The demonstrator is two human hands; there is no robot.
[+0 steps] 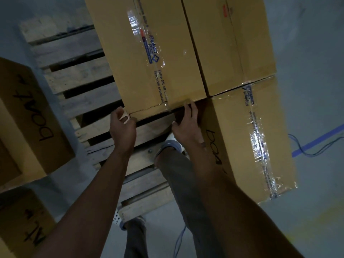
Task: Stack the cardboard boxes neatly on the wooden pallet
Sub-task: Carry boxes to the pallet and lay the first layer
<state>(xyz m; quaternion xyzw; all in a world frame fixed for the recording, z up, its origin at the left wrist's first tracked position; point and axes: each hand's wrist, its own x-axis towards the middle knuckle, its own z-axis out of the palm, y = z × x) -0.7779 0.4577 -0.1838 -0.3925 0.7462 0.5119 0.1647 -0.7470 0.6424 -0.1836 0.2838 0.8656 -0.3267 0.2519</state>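
Note:
Three taped cardboard boxes lie on the wooden pallet (80, 81). A long box (149, 62) sits in the middle, a second box (229, 43) is flush on its right, and a third box (251, 142) marked "boat" lies nearer me on the right. My left hand (122, 127) curls its fingers round the long box's near left corner, with something small and white at the fingertips. My right hand (186, 123) rests straight fingers against that box's near face, beside the third box.
Two more "boat" boxes stand on the floor at the left, one box (28, 118) beside the pallet and another box (22, 226) closer to me. My leg and shoe (171, 144) stand on the pallet slats. Blue tape (316, 142) and a cable cross the floor at the right.

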